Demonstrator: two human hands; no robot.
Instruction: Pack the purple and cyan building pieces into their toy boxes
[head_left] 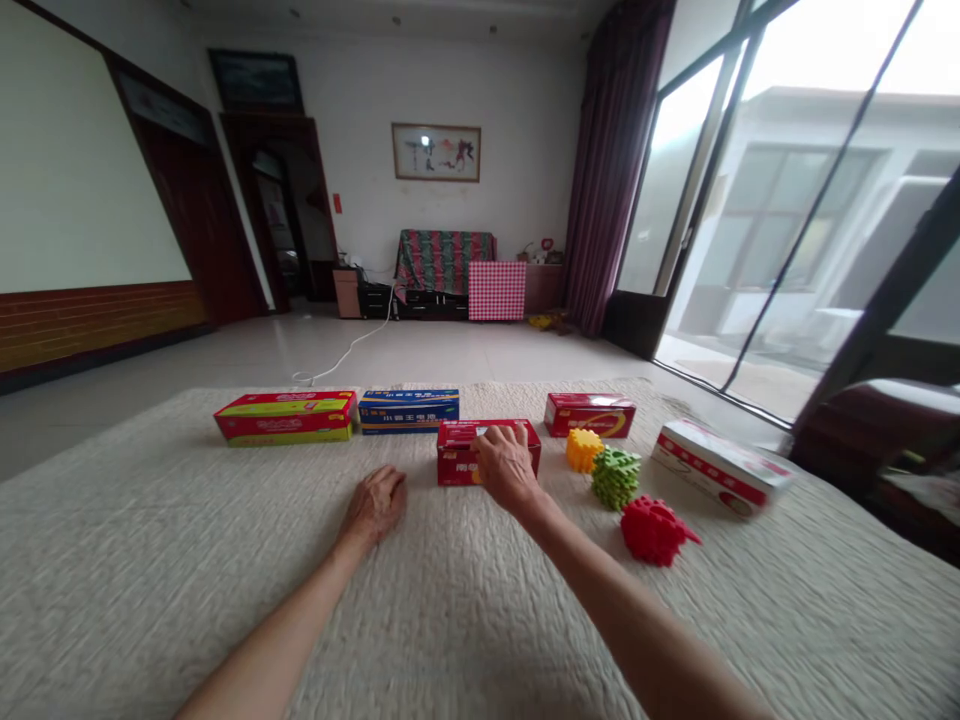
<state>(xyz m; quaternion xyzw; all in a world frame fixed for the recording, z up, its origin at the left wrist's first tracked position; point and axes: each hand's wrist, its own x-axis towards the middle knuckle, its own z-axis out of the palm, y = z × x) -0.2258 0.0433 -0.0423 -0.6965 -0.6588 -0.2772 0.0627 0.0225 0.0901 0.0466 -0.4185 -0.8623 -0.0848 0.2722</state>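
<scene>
My right hand [508,466] lies over the top and right part of a red cardboard box [456,466], its fingers bent around the upper edge. The box sits on the pale textured cover in front of me. To its left, my left hand [377,503] rests on the cover with fingers curled together and nothing visible in them. Behind it stand a blue box [409,411] with yellow stripes and a long red and yellow-green box [286,418]. Farther right is another red box [589,415].
Yellow [583,450], green [616,477] and red [655,531] knobbly blocks lie in a slanting row on the right. A white and red box [720,467] is beyond them. A dark chair or sofa [889,440] stands at the right edge, near glass doors.
</scene>
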